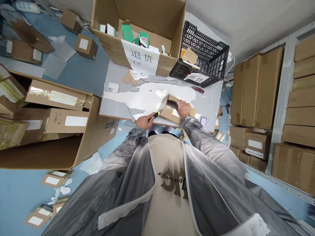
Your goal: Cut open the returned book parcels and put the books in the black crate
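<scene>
My left hand (144, 121) is closed around a black and yellow utility knife (155, 116), whose tip points at the near left side of a small cardboard box (171, 114). The box lies at the front of the white table (115, 103) with its top opened and a dark inside showing. Gripping the box's right wall, my right hand (184, 108) has its fingers bent over the edge. A white label sits on the box near that hand. Whether the blade touches the cardboard is too small to tell.
Behind stand a large carton (110, 49) holding green and white packages and a black plastic crate (206, 52). A red and black cutter (197, 89), a phone (203, 121) and paper scraps lie on the table. A big carton of parcels (85, 137) stands left, boxed shelves (278, 98) right.
</scene>
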{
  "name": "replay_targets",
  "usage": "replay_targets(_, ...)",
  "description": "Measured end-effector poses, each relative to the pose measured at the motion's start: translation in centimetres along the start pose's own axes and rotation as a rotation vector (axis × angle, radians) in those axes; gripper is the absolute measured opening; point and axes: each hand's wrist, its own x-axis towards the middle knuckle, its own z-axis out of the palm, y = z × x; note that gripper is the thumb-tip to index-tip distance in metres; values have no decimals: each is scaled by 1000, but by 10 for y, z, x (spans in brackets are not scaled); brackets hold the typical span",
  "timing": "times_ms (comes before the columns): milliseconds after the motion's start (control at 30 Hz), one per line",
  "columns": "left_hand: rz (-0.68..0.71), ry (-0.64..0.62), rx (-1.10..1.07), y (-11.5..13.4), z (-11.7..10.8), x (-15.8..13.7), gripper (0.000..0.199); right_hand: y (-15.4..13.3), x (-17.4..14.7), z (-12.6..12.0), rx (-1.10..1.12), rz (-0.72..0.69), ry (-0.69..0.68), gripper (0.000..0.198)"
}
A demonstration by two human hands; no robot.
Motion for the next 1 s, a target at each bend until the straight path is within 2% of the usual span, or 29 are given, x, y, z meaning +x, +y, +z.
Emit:
replay_targets(100, -15, -28, 39, 1, -1, -2, 65, 9, 9, -8, 33, 82, -18, 62)
replay_targets(200, -30, -25, 26, 5, 0, -3, 64, 14, 9, -13, 71, -7, -12, 61)
replay_targets(300, -35, 18, -10, 10, 1, -1, 63, 11, -5, -12, 58, -105, -23, 65)
replay_targets(400, -38, 46, -32, 15, 2, -1, 61, -5, -32, -6, 62, -135, 20, 71)
replay_targets(533, -90, 48, -85, 17, 3, -6, 59, -38, -68, 3, 107, -225, 55, 63)
replay_targets(633, -86, 44, -170, 16, 3, -6, 59, -57, -80, 5, 74, -263, 1, 79)
replay_targets(700, -78, 49, -221, 13, 3, -5, 57, -60, -80, 6, 28, -246, -11, 100)
replay_targets(767, -75, 55, -240, 11, 3, -3, 55, -57, -77, 8, -6, -210, -15, 112)
replay_targets(933, -122, 85, -194, 11, 7, -4, 54, -41, -73, 15, 27, -116, -11, 126)
replay_targets(1000, -138, 88, -177, 14, 10, -6, 55, -36, -74, 17, 47, -80, -1, 120)
